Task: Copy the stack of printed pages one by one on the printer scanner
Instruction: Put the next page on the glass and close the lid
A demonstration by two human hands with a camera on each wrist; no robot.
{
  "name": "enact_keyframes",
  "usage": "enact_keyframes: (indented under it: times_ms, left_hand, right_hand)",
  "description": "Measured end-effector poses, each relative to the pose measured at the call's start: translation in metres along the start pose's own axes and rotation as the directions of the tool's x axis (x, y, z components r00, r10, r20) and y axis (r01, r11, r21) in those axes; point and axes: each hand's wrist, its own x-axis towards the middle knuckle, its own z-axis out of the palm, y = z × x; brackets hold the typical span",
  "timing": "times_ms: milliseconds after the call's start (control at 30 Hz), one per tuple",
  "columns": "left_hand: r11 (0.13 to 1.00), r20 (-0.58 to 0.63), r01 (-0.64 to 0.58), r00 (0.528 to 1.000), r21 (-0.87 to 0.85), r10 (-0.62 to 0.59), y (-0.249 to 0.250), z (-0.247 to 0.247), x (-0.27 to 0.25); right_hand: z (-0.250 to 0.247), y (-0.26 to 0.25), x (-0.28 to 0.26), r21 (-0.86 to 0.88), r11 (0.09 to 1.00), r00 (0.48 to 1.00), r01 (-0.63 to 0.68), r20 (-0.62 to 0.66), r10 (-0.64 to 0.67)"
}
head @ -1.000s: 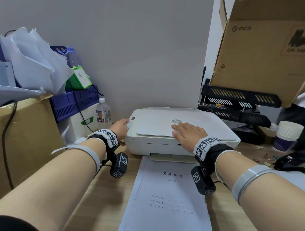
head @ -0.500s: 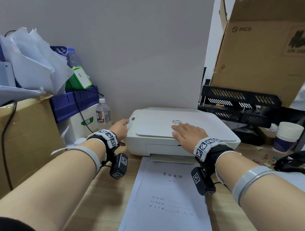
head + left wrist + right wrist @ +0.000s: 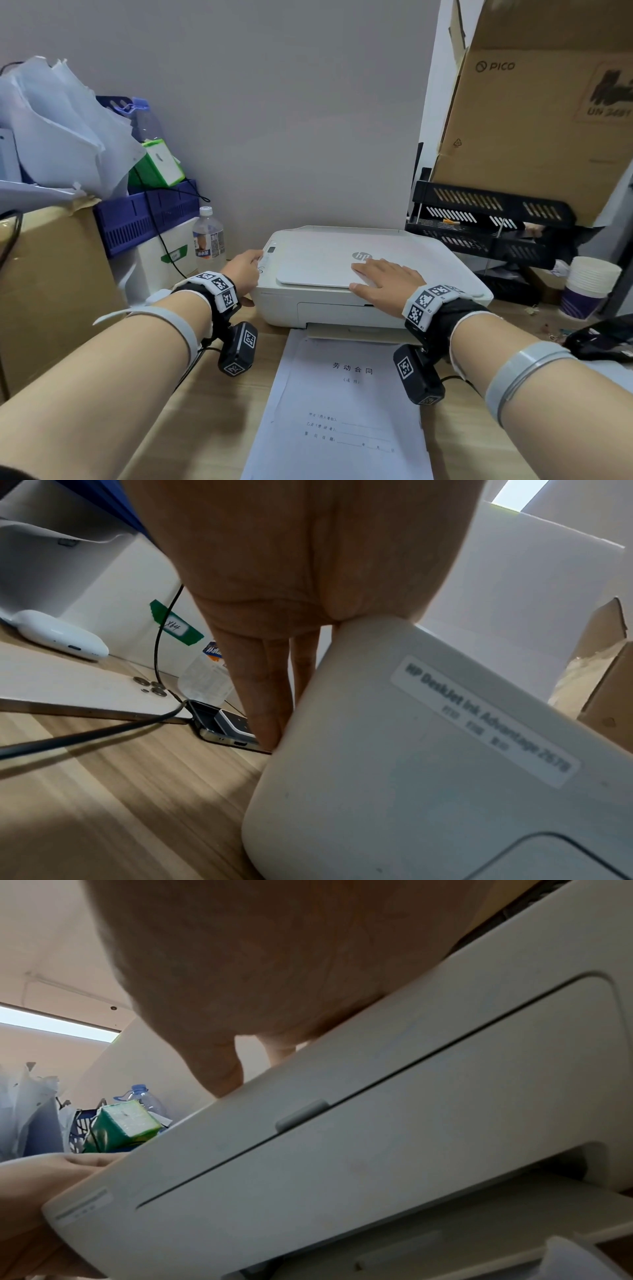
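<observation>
White plastic covers the printer (image 3: 370, 274), and its lid (image 3: 322, 263) is shut flat. The right hand (image 3: 383, 284) lies on the lid with straight fingers, pressing down and holding nothing. The left hand (image 3: 245, 270) is at the left corner of the printer, thumb up by the buttons and fingers (image 3: 270, 685) straight down the side. It holds nothing too.

The pages (image 3: 342, 404) lie on the desk (image 3: 205, 421), just in front of the printer, with the cover sheet on top. I think a page may be under the lid, but the lid hides it, so I cannot tell. No fresh copy shows in the slot at the front. So the job looks near its start, or in the middle of one copy. Most of the pages may be left to do.

To the left, a blue basket (image 3: 144, 216) holds a green box (image 3: 159, 164) and a big bottle. Next to it, a brown box (image 3: 51, 274) has crumpled white paper (image 3: 58, 130) piled on top. A small water bottle (image 3: 208, 240) stands near the printer. To the right are black trays (image 3: 489, 219); what is in them is too small to tell. Paper cups (image 3: 589, 284) sit stacked one in another.
</observation>
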Motion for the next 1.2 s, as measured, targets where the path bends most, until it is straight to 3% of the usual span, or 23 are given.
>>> enact_keyframes:
  times_ms: [67, 133, 233, 300, 400, 633, 767, 867, 933, 1000, 1033, 1133, 1200]
  left_hand:
    - [0.998, -0.004, -0.013, 1.0, 0.057, 0.013, -0.001, 0.0, 0.003]
    - [0.969, -0.001, -0.055, 0.998, 0.242, 0.057, 0.0, -0.002, 0.007]
    - [0.707, 0.028, -0.165, 0.979, 0.688, 0.201, 0.007, -0.011, 0.016]
    - [0.568, 0.082, -0.245, 0.951, 0.786, 0.298, 0.012, -0.016, 0.02]
    - [0.502, 0.133, -0.332, 0.911, 0.798, 0.39, 0.02, -0.021, 0.024]
    - [0.671, 0.162, -0.501, 0.85, 0.547, 0.502, 0.032, -0.025, 0.029]
    - [0.849, 0.047, -0.499, 0.865, 0.173, 0.499, 0.052, -0.025, 0.038]
    - [0.878, -0.08, -0.478, 0.877, -0.033, 0.475, 0.075, -0.02, 0.049]
    - [0.877, -0.133, -0.469, 0.88, -0.103, 0.455, 0.088, -0.014, 0.06]
    - [0.885, -0.179, -0.435, 0.896, -0.167, 0.406, 0.099, -0.009, 0.073]
    - [0.892, -0.202, -0.404, 0.909, -0.203, 0.366, 0.105, -0.006, 0.08]
    - [0.875, -0.264, -0.358, 0.923, -0.325, 0.28, 0.121, 0.0, 0.099]
    - [0.868, -0.273, -0.341, 0.929, -0.36, 0.251, 0.129, 0.003, 0.111]
  right_hand:
    - [-0.008, -0.002, -0.003, 0.014, 1.0, 1.0, 0.009, 0.007, -0.009]
    - [-0.013, -0.001, -0.002, 0.044, 0.999, 1.0, 0.009, 0.022, -0.01]
    - [-0.02, 0.005, 0.002, 0.078, 0.997, 0.999, 0.02, 0.027, -0.022]
    - [-0.026, 0.009, 0.003, 0.055, 0.997, 0.999, 0.05, -0.023, -0.049]
    - [-0.032, 0.01, 0.0, -0.007, 0.995, 0.989, 0.097, -0.111, -0.097]
    - [-0.058, 0.012, 0.004, 0.035, 0.987, 0.912, 0.159, -0.388, -0.134]
    - [-0.088, 0.01, 0.025, -0.014, 0.993, 0.812, 0.113, -0.575, -0.1]
    - [-0.105, 0.004, 0.042, -0.022, 1.0, 0.676, 0.02, -0.736, -0.03]
    - [-0.11, 0.0, 0.047, 0.051, 0.999, 0.633, 0.017, -0.773, 0.029]
    - [-0.109, -0.001, 0.047, 0.13, 0.99, 0.647, 0.058, -0.76, 0.062]
    - [-0.106, 0.0, 0.047, 0.172, 0.982, 0.68, 0.073, -0.729, 0.077]
    - [-0.09, 0.008, 0.047, 0.256, 0.966, 0.84, 0.024, -0.529, 0.119]
    - [-0.076, 0.015, 0.047, 0.261, 0.965, 0.919, -0.038, -0.37, 0.137]
